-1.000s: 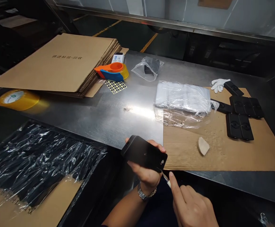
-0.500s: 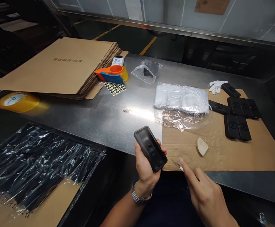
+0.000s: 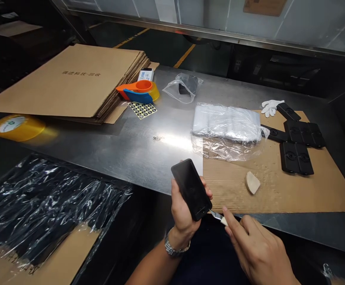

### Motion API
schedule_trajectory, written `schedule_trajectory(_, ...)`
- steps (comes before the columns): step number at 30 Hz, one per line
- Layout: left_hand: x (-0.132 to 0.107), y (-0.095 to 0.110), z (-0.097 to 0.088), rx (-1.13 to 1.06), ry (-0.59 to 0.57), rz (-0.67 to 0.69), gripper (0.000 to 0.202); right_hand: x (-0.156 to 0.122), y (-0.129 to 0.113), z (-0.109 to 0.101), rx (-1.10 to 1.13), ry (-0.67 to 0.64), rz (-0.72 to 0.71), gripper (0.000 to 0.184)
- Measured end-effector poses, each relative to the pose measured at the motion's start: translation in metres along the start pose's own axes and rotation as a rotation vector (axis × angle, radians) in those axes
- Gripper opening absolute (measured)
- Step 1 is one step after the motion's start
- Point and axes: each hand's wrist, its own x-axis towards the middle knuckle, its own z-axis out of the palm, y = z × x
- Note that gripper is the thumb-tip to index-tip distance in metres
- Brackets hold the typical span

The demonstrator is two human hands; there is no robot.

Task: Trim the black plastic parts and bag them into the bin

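Observation:
My left hand (image 3: 182,211) grips a flat black plastic cover (image 3: 190,188) at the near edge of the steel table (image 3: 125,146), its smooth side facing me. My right hand (image 3: 257,249) pinches a small blade (image 3: 219,216) with a pale handle, the tip touching the cover's lower right corner. Several more black covers (image 3: 297,157) lie on the brown cardboard sheet (image 3: 282,190) to the right, next to a small beige wedge (image 3: 252,182).
A bag of clear plastic pouches (image 3: 227,126), a white glove (image 3: 270,107), a smaller plastic bag (image 3: 184,86), an orange-blue tape dispenser (image 3: 138,90), a sticker sheet (image 3: 143,109), stacked flat cartons (image 3: 71,79) and a yellow tape roll (image 3: 16,126) sit around. A plastic-lined box (image 3: 42,202) stands at lower left.
My left hand turned the cover over, from its hollow inner side to its smooth side. My right hand brought the blade back against the cover's lower corner.

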Motion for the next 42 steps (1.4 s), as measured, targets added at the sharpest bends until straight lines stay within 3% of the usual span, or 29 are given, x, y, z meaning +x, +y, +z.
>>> schedule_trajectory(8,-0.001,-0.003,-0.002,-0.007,-0.085,0.066,0.058,-0.001,0.001,0.001,0.007,-0.037,-0.008,0.035)
schedule_trajectory(14,-0.001,-0.002,-0.001,0.059,0.005,0.024,0.059,-0.002,0.003,0.004,-0.065,-0.005,0.003,0.033)
schedule_trajectory(20,0.003,0.001,0.001,0.101,0.066,-0.069,0.063,-0.004,0.010,0.001,0.125,-0.029,0.005,0.032)
schedule_trajectory(32,0.002,-0.001,0.003,0.151,0.044,0.006,0.056,-0.003,0.009,0.008,0.191,-0.158,0.096,0.029)
schedule_trajectory(38,-0.002,-0.006,-0.003,0.224,-0.050,0.142,0.053,-0.002,0.011,0.014,0.499,-0.429,0.301,0.031)
schedule_trajectory(42,0.000,-0.006,-0.004,0.204,-0.130,0.179,0.052,-0.004,0.010,0.023,1.146,-0.750,0.567,0.041)
